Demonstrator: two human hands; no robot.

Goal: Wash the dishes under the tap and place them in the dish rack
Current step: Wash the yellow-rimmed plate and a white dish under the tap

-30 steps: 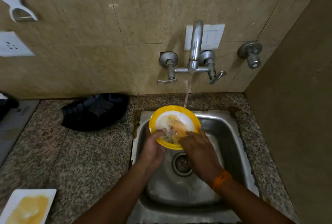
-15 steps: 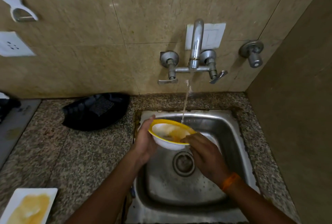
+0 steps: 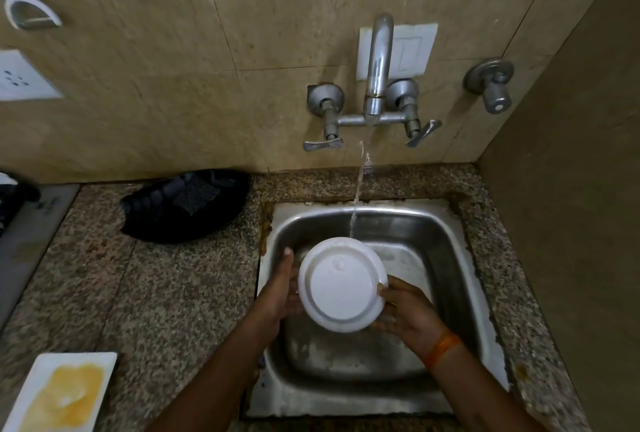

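The bowl is held upside down over the steel sink, its white base facing the camera. It is gripped by 2 hands: the left hand is pressed against its rim at 9 o'clock with fingers extended and close together, and the right hand is cupped at 4 o'clock, fingers curled around the edge. A thin stream of water is dropped from the tap at 12 o'clock onto the bowl's far rim. A stained white plate is seen at 8 o'clock on the granite counter, a black rack at 10 o'clock.
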